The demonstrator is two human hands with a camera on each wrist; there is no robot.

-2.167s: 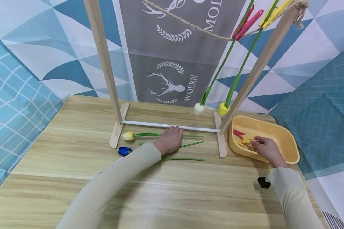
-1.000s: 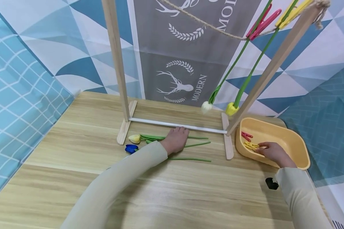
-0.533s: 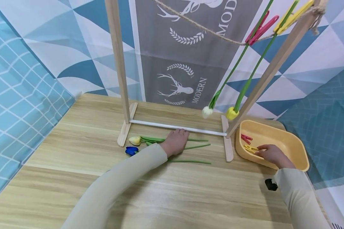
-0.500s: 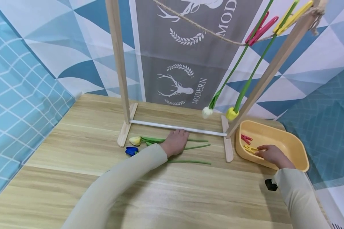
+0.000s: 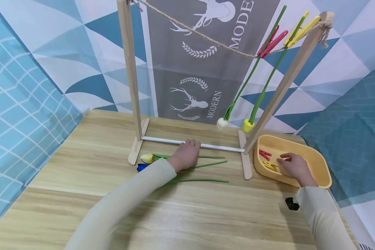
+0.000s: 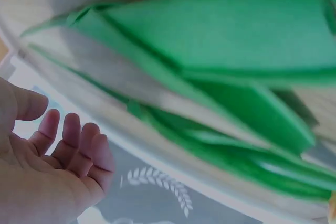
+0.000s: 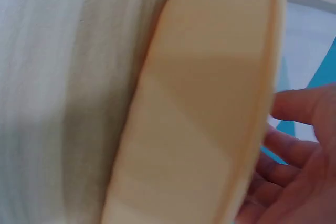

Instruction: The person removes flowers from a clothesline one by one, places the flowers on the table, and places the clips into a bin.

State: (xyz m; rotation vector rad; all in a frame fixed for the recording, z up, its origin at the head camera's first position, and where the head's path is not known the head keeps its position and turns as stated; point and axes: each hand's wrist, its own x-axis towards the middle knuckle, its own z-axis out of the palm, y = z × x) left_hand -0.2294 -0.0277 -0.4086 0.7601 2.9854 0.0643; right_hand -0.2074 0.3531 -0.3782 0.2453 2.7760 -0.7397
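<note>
My left hand (image 5: 187, 153) hovers over artificial tulips on the table, close by the rack's white bar (image 5: 168, 140). In the left wrist view its fingers (image 6: 100, 161) are loosely bent with nothing between them, beside green leaves (image 6: 231, 30). A yellow tulip (image 5: 147, 158) and a blue tulip (image 5: 142, 167) lie left of this hand; their green stems (image 5: 210, 164) run out to its right. My right hand (image 5: 295, 168) reaches over the yellow basket (image 5: 320, 161), fingers slightly apart. Near its fingertips lie yellow clothespins (image 5: 270, 166) and a red clothespin (image 5: 264, 154). The basket's wall (image 7: 194, 108) hides some right fingertips.
A wooden rack (image 5: 132, 76) carries a twine line (image 5: 203, 34). A red clothespin (image 5: 272, 43) and a yellow clothespin (image 5: 301, 31) hold a white tulip (image 5: 222, 124) and another yellow tulip (image 5: 248, 125) head down. A black object (image 5: 292, 203) shows at the right cuff.
My right hand's fingertips have drawn back from the yellow clothespins they were at. The left hand stays over the tulips. The head view has shifted, showing more of the rack's top.
</note>
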